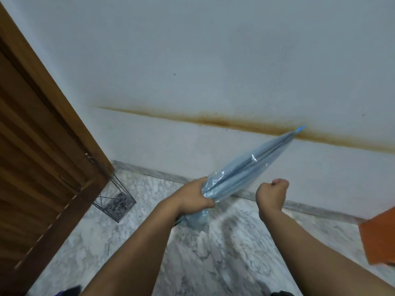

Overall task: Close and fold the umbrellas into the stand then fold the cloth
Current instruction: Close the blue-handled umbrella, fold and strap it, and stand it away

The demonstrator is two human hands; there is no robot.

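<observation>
Head view: 1 clear blue umbrella (245,167), already collapsed, is gripped near its handle by the left hand (195,196) while the right hand (272,194) is curled into a fist beside it, the wire stand (116,199) by the door (38,146) not yet filled.

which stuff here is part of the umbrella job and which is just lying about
Part of the job:
blue umbrella, gripped by the left hand
wire umbrella stand
right hand, fisted

Just there:
wooden door
orange object at right edge
</observation>
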